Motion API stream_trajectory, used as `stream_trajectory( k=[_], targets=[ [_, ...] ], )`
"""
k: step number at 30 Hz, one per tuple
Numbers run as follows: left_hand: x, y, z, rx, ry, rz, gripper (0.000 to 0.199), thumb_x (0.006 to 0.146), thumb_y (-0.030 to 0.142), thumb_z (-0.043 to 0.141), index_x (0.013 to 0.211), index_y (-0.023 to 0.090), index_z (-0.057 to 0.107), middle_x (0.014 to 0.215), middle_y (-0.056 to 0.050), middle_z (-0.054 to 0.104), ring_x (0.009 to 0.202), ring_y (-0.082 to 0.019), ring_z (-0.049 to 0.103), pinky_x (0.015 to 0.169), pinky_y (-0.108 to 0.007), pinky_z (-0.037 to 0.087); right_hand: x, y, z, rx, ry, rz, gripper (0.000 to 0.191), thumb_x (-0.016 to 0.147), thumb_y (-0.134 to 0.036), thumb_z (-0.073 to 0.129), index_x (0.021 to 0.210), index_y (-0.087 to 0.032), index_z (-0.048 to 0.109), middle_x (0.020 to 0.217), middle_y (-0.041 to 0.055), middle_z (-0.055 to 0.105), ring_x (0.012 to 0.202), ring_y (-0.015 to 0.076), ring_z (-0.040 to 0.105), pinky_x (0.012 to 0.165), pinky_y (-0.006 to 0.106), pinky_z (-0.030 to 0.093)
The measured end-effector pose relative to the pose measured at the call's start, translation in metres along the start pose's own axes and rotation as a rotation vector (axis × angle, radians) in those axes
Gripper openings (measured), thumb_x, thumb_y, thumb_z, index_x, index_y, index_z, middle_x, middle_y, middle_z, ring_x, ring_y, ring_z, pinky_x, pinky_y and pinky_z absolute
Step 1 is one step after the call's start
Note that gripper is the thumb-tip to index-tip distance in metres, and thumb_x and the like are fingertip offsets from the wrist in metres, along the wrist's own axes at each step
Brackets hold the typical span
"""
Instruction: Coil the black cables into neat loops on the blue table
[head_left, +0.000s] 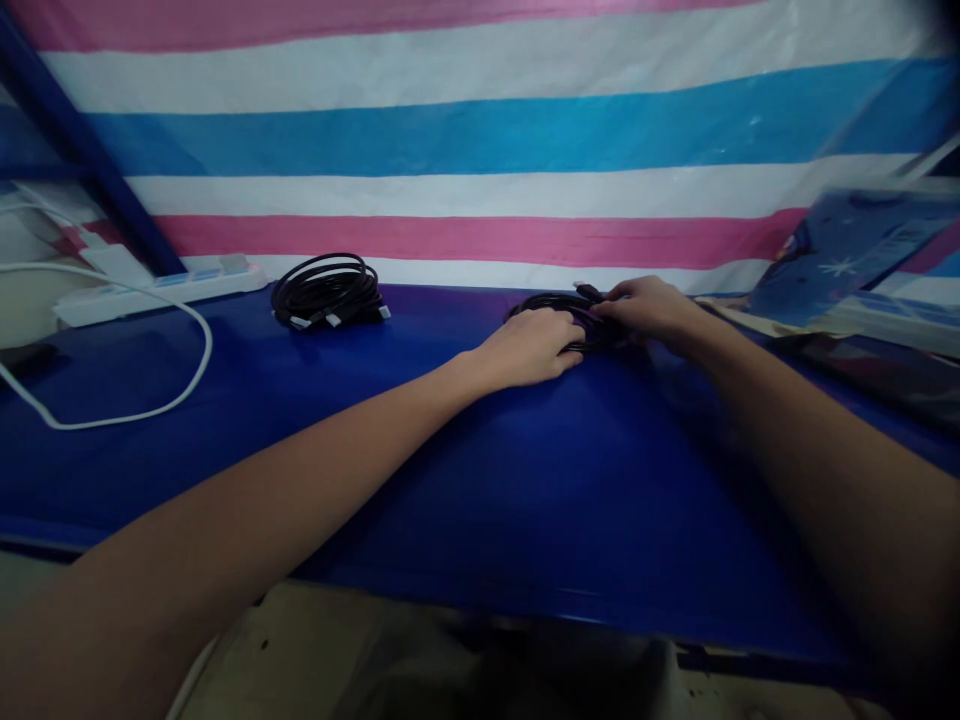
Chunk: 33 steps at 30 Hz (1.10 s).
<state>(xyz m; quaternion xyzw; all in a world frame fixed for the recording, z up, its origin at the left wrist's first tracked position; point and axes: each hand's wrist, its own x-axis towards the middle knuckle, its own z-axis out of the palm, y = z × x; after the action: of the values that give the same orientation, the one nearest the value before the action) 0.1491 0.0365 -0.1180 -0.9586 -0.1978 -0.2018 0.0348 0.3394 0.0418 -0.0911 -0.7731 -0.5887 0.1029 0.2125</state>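
A coiled black cable lies on the blue table, right of the middle and toward the back. My left hand rests over its near left side, fingers curled onto the coil. At the coil's right side, my right hand pinches the cable close to a black connector that points up and left. Part of the coil is hidden under both hands. Farther left sits a second bundle of coiled black cables, with several light-tipped plugs at its front; neither hand touches it.
A white power strip with a plugged-in adapter is at the back left. A white cord loops over the table's left side. Flat items and a blue package lie at the right. Behind hangs a striped sheet.
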Motion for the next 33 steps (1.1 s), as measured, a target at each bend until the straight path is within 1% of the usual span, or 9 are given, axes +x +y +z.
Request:
stream_trajectory(
  k=[6,8,11,15,19,24,27,31,33],
  targets=[
    [-0.002,0.002,0.000,0.060,0.051,-0.041,0.035,0.089,0.041,0.049,0.107,0.015,0.066,0.105,-0.008,0.070,0.098,-0.026,0.062,0.084,-0.041,0.045,-0.005,-0.001,-0.004,0.025,-0.125,-0.007,0.024,0.076,-0.037,0.065,0.081,-0.013,0.065,0.062,0.0070,0.057,0.051,0.0147,0.050,0.048,0.029,0.039],
    [-0.001,0.003,-0.001,0.061,0.053,-0.048,0.033,0.089,0.037,0.050,0.105,0.014,0.066,0.103,-0.008,0.070,0.097,-0.025,0.063,0.084,-0.040,0.045,-0.008,-0.003,-0.005,0.042,-0.149,-0.011,0.020,0.076,-0.033,0.065,0.079,-0.014,0.064,0.061,0.0059,0.057,0.050,0.0131,0.049,0.047,0.027,0.039],
    [-0.001,0.004,-0.003,0.060,0.036,-0.036,0.028,0.088,0.032,0.049,0.101,0.014,0.066,0.103,-0.008,0.070,0.095,-0.025,0.064,0.083,-0.038,0.045,-0.013,-0.008,-0.010,0.026,-0.102,-0.013,0.014,0.078,-0.027,0.061,0.076,-0.013,0.061,0.060,0.0063,0.056,0.049,0.0122,0.047,0.046,0.027,0.038],
    [-0.002,0.004,-0.004,-0.005,0.003,-0.030,0.033,0.088,0.027,0.047,0.114,0.012,0.060,0.113,-0.009,0.068,0.100,-0.026,0.063,0.079,-0.037,0.046,-0.016,-0.015,-0.023,-0.020,-0.095,-0.052,0.014,0.080,-0.026,0.057,0.076,-0.012,0.059,0.062,0.0070,0.056,0.048,0.0110,0.045,0.045,0.027,0.035],
    [-0.003,0.003,-0.003,-0.022,-0.019,0.006,0.032,0.089,0.032,0.046,0.109,0.012,0.062,0.111,-0.010,0.066,0.098,-0.026,0.063,0.075,-0.035,0.046,-0.017,-0.015,-0.030,-0.063,-0.170,0.015,0.020,0.080,-0.032,0.058,0.082,-0.012,0.060,0.065,0.0096,0.059,0.050,0.0148,0.051,0.047,0.030,0.041],
    [-0.001,0.001,-0.002,0.002,-0.045,0.068,0.044,0.091,0.051,0.043,0.108,0.016,0.065,0.115,-0.009,0.064,0.104,-0.025,0.060,0.084,-0.036,0.045,-0.021,-0.014,-0.020,-0.054,-0.265,0.140,0.020,0.076,-0.030,0.063,0.087,-0.013,0.063,0.066,0.0126,0.062,0.058,0.0217,0.061,0.056,0.034,0.050],
    [-0.001,0.001,-0.001,0.017,-0.045,0.082,0.043,0.092,0.048,0.041,0.108,0.016,0.065,0.115,-0.009,0.065,0.106,-0.024,0.059,0.085,-0.036,0.044,-0.023,-0.018,-0.013,-0.048,-0.209,0.108,0.017,0.072,-0.028,0.065,0.083,-0.015,0.064,0.067,0.0113,0.063,0.064,0.0232,0.063,0.060,0.035,0.051],
    [-0.001,0.002,0.001,0.031,-0.046,0.049,0.038,0.092,0.040,0.042,0.110,0.015,0.064,0.113,-0.010,0.065,0.103,-0.025,0.060,0.084,-0.037,0.045,-0.020,-0.023,-0.007,-0.115,-0.052,0.017,0.009,0.068,-0.020,0.062,0.075,-0.015,0.065,0.068,0.0110,0.061,0.076,0.0271,0.063,0.065,0.035,0.048],
    [-0.001,0.002,0.002,0.013,-0.049,0.048,0.038,0.092,0.039,0.042,0.113,0.015,0.063,0.115,-0.010,0.065,0.104,-0.025,0.060,0.086,-0.038,0.045,-0.016,-0.022,-0.003,-0.139,0.010,-0.022,0.012,0.065,-0.016,0.061,0.076,-0.014,0.065,0.072,0.0119,0.062,0.082,0.0285,0.061,0.066,0.035,0.046]
  ],
)
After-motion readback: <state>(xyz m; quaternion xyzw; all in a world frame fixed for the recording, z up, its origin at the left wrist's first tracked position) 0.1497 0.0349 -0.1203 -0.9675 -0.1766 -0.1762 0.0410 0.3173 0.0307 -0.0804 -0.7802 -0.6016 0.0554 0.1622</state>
